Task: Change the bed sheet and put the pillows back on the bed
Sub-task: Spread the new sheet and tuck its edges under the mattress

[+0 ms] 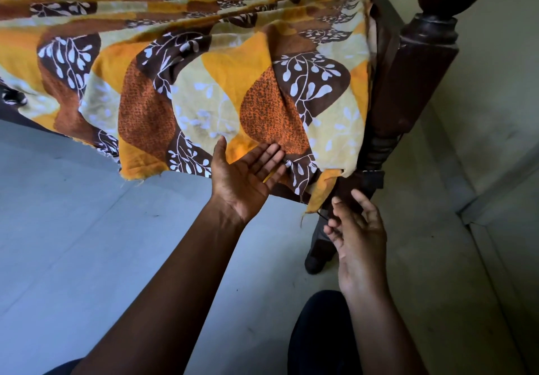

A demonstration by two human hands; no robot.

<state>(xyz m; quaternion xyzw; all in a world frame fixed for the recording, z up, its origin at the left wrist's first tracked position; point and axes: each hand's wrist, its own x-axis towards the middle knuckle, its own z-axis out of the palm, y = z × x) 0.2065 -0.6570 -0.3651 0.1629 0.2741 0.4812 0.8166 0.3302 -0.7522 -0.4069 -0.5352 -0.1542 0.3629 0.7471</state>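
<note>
The bed sheet [204,88], orange, yellow and brown with white leaf sprigs, covers the bed and hangs creased over its side, its lower edge frayed. My left hand [242,179], palm up and fingers straight, touches that hanging edge and grips nothing. My right hand [358,237], fingers loosely spread and empty, hovers just beside the sheet's corner. A dark turned bedpost [408,82] stands at that corner on the grey floor [73,214], near the pale wall [481,112].

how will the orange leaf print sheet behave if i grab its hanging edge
The sheet is probably floppy: it drapes in soft folds over the bed's edge. Likely light, since its thin hem hangs loosely. The frayed edge may snag on the bedpost.
</note>
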